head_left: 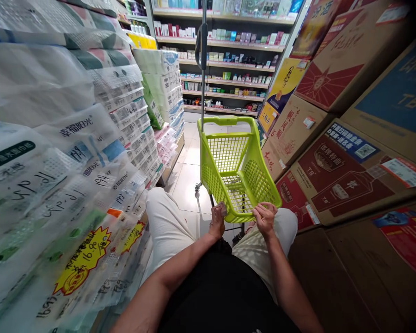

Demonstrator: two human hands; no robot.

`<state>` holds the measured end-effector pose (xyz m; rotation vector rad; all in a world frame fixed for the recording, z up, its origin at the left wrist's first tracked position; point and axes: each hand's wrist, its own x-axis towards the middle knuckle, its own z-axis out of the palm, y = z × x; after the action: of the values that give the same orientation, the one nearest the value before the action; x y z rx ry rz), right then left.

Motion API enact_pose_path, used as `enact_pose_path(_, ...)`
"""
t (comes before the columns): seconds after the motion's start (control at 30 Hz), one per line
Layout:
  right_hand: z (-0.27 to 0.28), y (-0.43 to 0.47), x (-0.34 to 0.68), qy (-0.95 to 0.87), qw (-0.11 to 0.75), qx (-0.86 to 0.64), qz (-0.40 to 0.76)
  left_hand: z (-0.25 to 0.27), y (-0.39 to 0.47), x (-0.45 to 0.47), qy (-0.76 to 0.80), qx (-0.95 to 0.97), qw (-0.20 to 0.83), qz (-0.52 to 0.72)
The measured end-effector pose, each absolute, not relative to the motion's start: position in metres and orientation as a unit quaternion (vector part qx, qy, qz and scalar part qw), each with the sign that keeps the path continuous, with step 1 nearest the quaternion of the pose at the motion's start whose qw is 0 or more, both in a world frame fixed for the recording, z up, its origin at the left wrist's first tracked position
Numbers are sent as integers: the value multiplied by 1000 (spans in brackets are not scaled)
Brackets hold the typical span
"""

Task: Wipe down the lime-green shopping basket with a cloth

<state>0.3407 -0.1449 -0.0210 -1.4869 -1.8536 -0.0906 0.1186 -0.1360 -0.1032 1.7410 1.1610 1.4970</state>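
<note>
A lime-green plastic shopping cart (225, 159) with a lattice basket stands between my knees, with nothing lying in its basket. My right hand (265, 217) is closed over the basket's near rim, toward its right corner. At the near left corner, my left hand (217, 222) is closed beside the basket. A small crumpled greyish-brown piece (223, 208) shows at its fingertips, too small to name. Whether the left fingers touch the basket I cannot tell. A thin metal pole (203, 92) rises at the basket's far left corner, with a dark clip on it.
Wrapped tissue packs (125, 115) are piled high on my left, with yellow price tags (85, 261). Stacked cardboard cartons (343, 171) line my right side. Ahead, a shelf unit (229, 44) carries rows of small boxes and bottles. Pale floor tiles (189, 173) run between.
</note>
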Motion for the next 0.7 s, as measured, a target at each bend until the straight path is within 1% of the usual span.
enact_pose_path(0.1,-13,-147,340,-735,329,-590,-56,-101,-132,120,416,657,260,573)
enact_pose_path(0.2,-3,-152,318,-759,277,-586,-62,-89,-120,123,393,671,210,592)
enact_pose_path(0.3,0,-157,285,-783,282,-554,-27,-86,-113,121,393,683,155,595)
enact_pose_path(0.4,-2,-158,263,-772,303,-558,-34,-89,-115,115,416,675,125,596)
enact_pose_path(0.47,-4,-157,260,-766,311,-562,-35,-87,-116,109,407,693,120,583)
enact_pose_path(0.57,-5,-156,266,-771,300,-561,-24,-71,-105,97,386,750,118,523)
enact_pose_path(0.63,-4,-156,271,-775,300,-556,-11,-56,-88,89,408,765,122,483)
enact_pose_path(0.7,-4,-156,275,-774,307,-554,-5,-42,-69,83,453,745,128,472)
